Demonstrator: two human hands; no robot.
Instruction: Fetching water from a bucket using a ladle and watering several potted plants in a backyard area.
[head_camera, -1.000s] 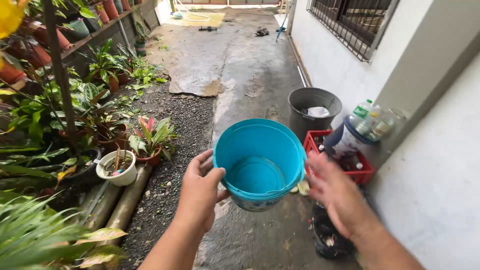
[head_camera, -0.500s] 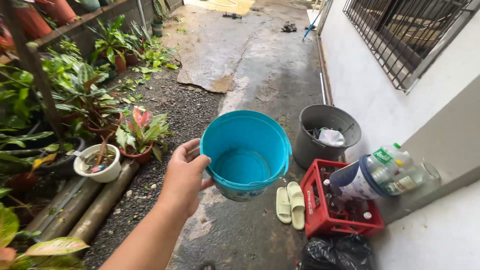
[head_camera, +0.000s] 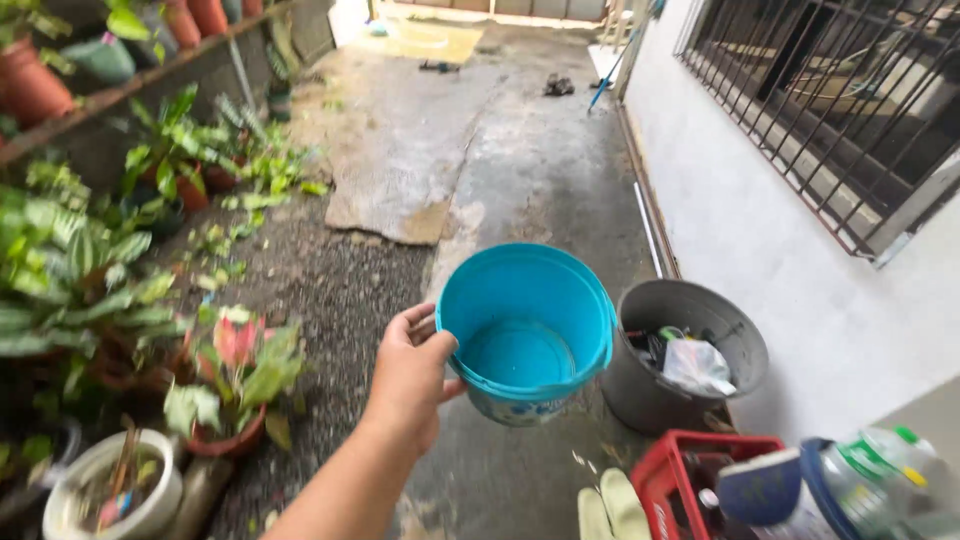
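Blue bucket (head_camera: 525, 330) empty, held upright. Grey bin (head_camera: 685, 360) beside it holds trash, white bag. Left hand (head_camera: 410, 375) grip closed on bucket rim; right hand out of view.

Left hand (head_camera: 412, 375) grips blue bucket (head_camera: 525, 330) rim above wet concrete.

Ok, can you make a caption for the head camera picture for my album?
A left hand holds a round turquoise plastic bucket by its rim above wet concrete ground, beside potted plants.
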